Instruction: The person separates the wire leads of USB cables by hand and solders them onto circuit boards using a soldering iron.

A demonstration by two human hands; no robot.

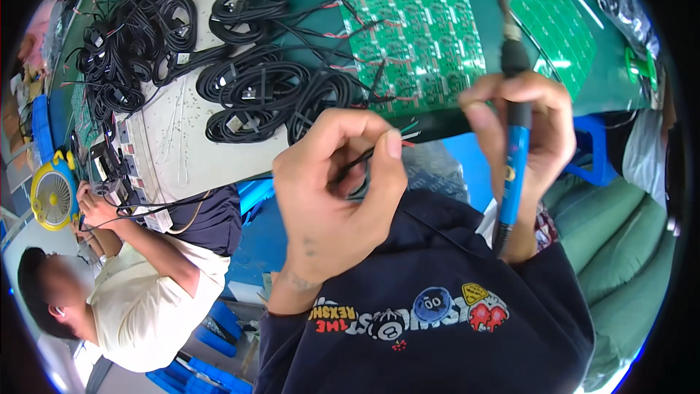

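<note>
My left hand (339,190) is closed on a black cable (356,166), pinching it near its end. Thin bare-ended wires (410,135), green, white and red, poke out past the thumb and forefinger. In my right hand (536,124) is a soldering iron (518,149) with a blue handle and black grip, its tip pointing up and away from me. Beyond both hands lies a green circuit board panel (415,36) with rows of small boards. Several red and black wire ends rest over its left side.
Coiled black cables (255,84) cover the bench left of the panel, with a larger heap (135,36) farther left. A second green panel (554,25) and a green spool (642,66) are at the right. A co-worker (146,292) sits at left beside a yellow-and-blue fan (55,193).
</note>
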